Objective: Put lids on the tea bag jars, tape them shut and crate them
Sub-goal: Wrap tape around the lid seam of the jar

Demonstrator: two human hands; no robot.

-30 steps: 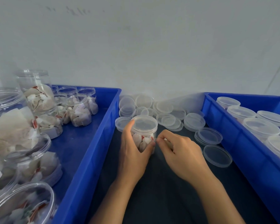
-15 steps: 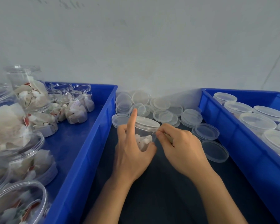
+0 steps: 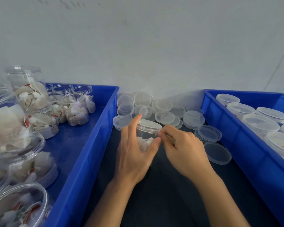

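Meanwhile our left hand (image 3: 134, 154) curled round the lidded jar (image 3: 147, 133) to steady it on the dark mat (image 3: 162, 194) | right hand (image 3: 184, 149) pinched something thin at its rim, likely tape | spare lids (image 3: 164, 112) behind, blue crates (image 3: 92, 145) either side.

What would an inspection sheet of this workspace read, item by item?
Surface: dark table top between two crates.
Job's things: lidded tea bag jar, tilted; loose lids piled behind it; left blue crate with unlidded jars; right blue crate with lidded jars.
Clutter: nothing seen.
Grips: left hand holds the jar; right hand pinches something thin at the lid's edge.
Cables: nothing seen.
Surroundings: plain pale wall.
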